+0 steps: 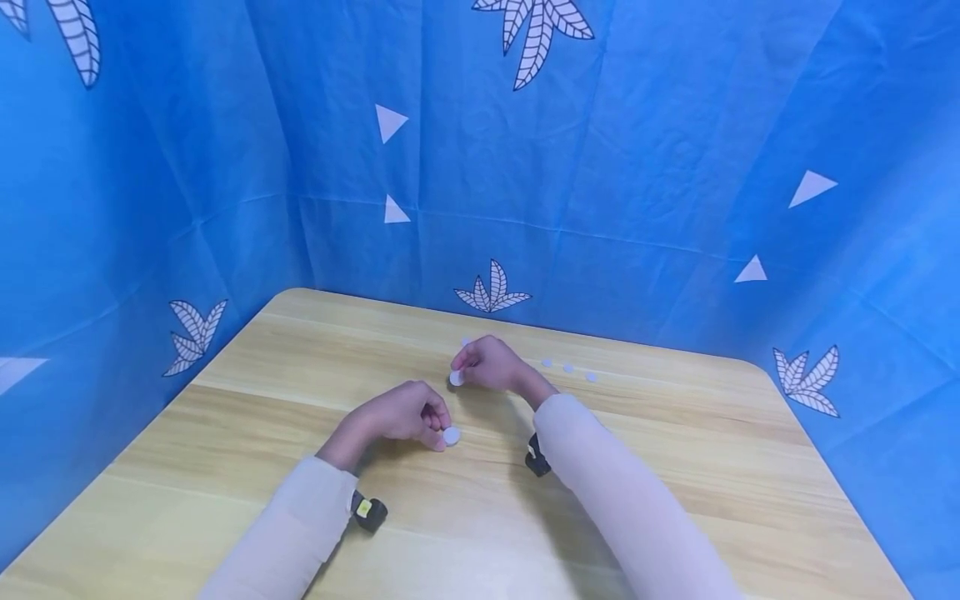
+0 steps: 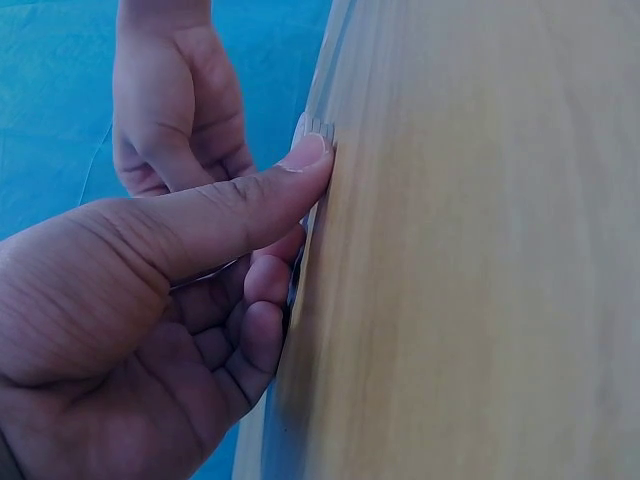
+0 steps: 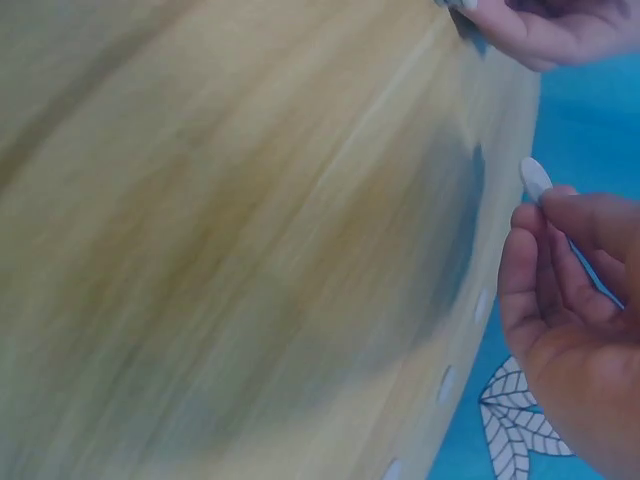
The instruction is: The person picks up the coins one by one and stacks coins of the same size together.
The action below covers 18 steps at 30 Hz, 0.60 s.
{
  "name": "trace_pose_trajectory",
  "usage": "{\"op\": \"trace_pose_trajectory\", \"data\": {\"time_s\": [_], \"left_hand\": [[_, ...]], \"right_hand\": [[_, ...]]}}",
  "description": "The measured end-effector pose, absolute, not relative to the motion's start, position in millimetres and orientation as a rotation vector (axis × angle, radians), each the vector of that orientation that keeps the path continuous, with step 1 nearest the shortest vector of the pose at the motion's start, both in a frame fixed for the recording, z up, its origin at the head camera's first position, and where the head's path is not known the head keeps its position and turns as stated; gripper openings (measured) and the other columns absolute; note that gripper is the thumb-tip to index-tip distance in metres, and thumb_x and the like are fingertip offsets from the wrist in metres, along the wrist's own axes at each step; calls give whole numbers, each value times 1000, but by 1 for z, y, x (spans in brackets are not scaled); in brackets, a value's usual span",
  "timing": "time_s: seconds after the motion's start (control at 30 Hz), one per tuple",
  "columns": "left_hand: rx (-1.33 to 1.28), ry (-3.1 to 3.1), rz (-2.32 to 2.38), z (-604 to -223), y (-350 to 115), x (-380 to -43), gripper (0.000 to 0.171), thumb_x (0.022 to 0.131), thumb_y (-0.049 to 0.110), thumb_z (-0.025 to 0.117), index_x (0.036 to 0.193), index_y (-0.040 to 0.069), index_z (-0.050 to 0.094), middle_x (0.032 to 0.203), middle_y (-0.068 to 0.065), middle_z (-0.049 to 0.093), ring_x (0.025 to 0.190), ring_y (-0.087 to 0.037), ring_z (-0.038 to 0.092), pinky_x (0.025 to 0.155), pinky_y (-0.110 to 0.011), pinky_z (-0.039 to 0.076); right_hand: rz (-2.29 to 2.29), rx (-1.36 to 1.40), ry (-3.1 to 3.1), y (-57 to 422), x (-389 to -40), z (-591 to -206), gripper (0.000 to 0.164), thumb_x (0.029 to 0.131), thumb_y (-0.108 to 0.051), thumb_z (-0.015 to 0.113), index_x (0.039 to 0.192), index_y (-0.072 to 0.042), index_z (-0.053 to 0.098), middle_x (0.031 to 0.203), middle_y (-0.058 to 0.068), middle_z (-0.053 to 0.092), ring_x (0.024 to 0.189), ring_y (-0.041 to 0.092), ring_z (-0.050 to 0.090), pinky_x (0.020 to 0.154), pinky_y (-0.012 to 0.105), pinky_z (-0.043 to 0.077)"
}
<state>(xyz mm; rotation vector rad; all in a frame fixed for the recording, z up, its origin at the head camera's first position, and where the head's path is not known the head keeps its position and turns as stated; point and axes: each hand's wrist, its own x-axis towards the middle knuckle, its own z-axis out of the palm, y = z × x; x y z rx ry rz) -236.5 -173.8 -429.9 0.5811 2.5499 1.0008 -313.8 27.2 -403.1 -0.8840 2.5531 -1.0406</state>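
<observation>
My left hand [image 1: 405,412] is low over the middle of the wooden table and pinches a small stack of white discs [image 1: 451,436] by thumb and fingers. Several thin edges of the stack [image 2: 321,128] show beside the thumb tip in the left wrist view. Farther back, my right hand [image 1: 491,364] holds one white disc [image 1: 457,377] between thumb and fingertips. The right wrist view shows this disc [image 3: 536,180] tilted and raised off the table, its face partly visible. The fingers behind each disc are partly hidden.
Three white discs lie in a row to the right of my right hand, the middle one [image 1: 568,368] among them. Another disc [image 1: 465,342] shows just behind that hand. The wooden table [image 1: 675,467] meets a blue curtain [image 1: 600,167] at its back and sides.
</observation>
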Motion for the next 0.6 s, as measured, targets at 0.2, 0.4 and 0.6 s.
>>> {"op": "trace_pose_trajectory", "data": {"time_s": [0.2,0.4,0.6], "left_hand": [[587,2554,988,-432,-175,-238,22,77,16,91,91,16,74,80,2,65,75,-14,57,71,-29,49],[620,2555,1000,-433,-176,-238,21,77,15,91,89,15,74,79,2,65,73,-14,55,69,-31,47],[633,2554,997,-432,-176,-238,21,76,16,91,89,15,74,78,3,65,73,-14,55,69,-29,47]], "right_hand": [[-1028,-931,2499,35,-302,-404,14,92,1,67,104,-1,75,99,7,77,93,16,70,89,32,55],[-996,-1015,2486,46,-292,-408,13,95,1,66,103,-2,76,101,6,77,96,16,70,89,32,55],[-1007,-1015,2474,53,-280,-411,12,95,1,67,101,-3,76,100,5,77,100,18,70,93,36,55]]}}
